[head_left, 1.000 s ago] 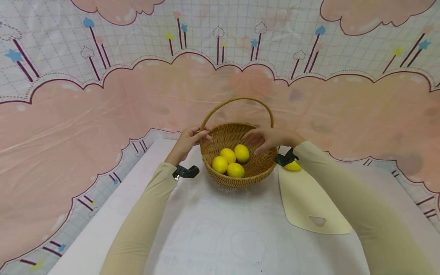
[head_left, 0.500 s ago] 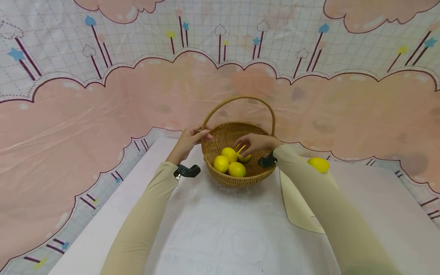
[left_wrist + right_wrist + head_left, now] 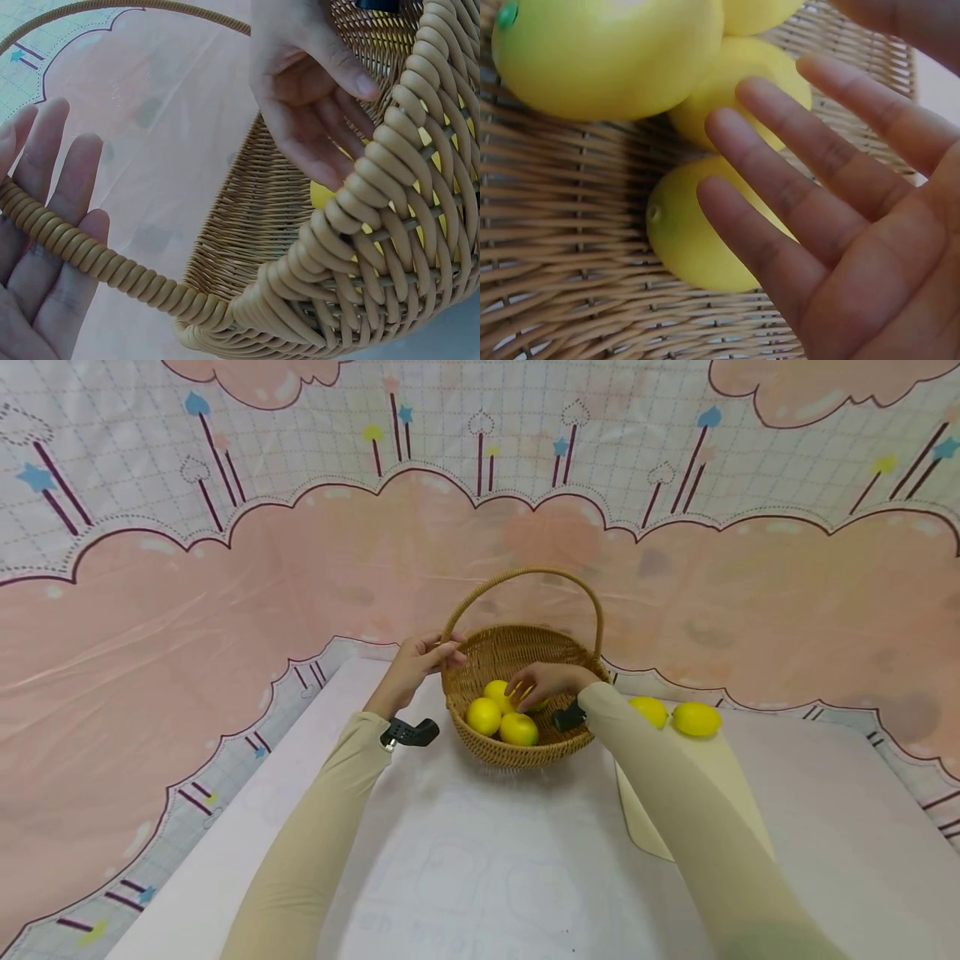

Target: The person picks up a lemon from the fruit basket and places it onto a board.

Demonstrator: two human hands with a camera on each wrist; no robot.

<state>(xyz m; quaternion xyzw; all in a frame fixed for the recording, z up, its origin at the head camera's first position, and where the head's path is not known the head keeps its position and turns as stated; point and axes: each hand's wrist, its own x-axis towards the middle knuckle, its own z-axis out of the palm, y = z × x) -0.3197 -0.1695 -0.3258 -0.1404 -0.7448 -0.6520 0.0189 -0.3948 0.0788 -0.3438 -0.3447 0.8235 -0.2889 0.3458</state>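
Note:
A wicker basket [image 3: 551, 752] with a tall arched handle stands tilted toward me, and several yellow lemons [image 3: 483, 717] lie in it. At its left side my left hand [image 3: 411, 667] holds the handle [image 3: 112, 266], which crosses in front of the fingers. Inside the basket my right hand [image 3: 551, 681] reaches over the lemons. In the right wrist view its fingers [image 3: 802, 199] are spread and fairly straight in front of a lemon [image 3: 694, 232], without a visible grip. That hand partly hides the rear right lemon in the head view.
Right of the basket lies a cream cutting board [image 3: 720, 785], partly covered by my right sleeve. Two more lemons, a left one [image 3: 649, 711] and a right one [image 3: 697, 719], lie at its far end. A patterned cloth wall [image 3: 337, 560] rises behind the white table [image 3: 450, 860].
My right hand has moved left and down from the basket's right side to above the lemons. Both lemons at the board now show past my sleeve. The left hand stays at the handle.

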